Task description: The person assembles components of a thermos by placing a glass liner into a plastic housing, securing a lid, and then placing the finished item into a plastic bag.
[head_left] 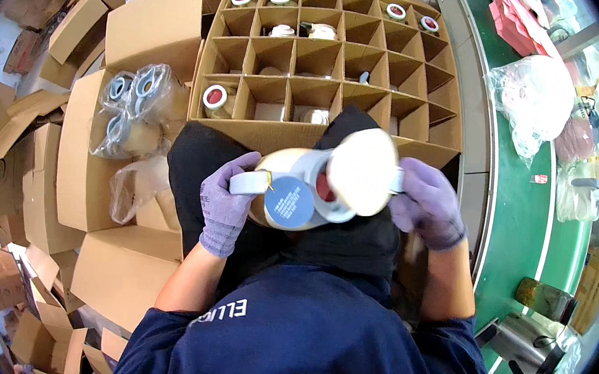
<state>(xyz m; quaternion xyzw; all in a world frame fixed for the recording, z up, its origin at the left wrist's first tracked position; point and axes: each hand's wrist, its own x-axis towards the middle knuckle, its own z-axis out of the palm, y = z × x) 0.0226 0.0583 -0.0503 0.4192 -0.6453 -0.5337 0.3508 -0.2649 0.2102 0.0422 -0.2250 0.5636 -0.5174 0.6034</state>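
Note:
A cream jug (pixel 278 159) with a grey-blue collar lies tilted across my lap. My left hand (pixel 223 204), in a purple knitted glove, is closed around its grey handle (pixel 250 183). From the handle hangs a round blue tag (pixel 289 202) on a yellow string. Gloved the same way, my right hand (pixel 429 205) grips the small grey tab of a cream rounded lid (pixel 363 170). The lid is held in front of the jug's mouth, where a red disc (pixel 324 188) shows behind it. Whether lid and jug touch is hidden.
Ahead stands a carton with cardboard dividers (pixel 319 64), several cells holding white-rimmed, red-centred tops. At left, an open carton (pixel 81 155) holds plastic-wrapped jugs (pixel 132 135). A green bench (pixel 512 237) runs along the right, bearing plastic bags (pixel 531 99) and a steel kettle (pixel 527 346).

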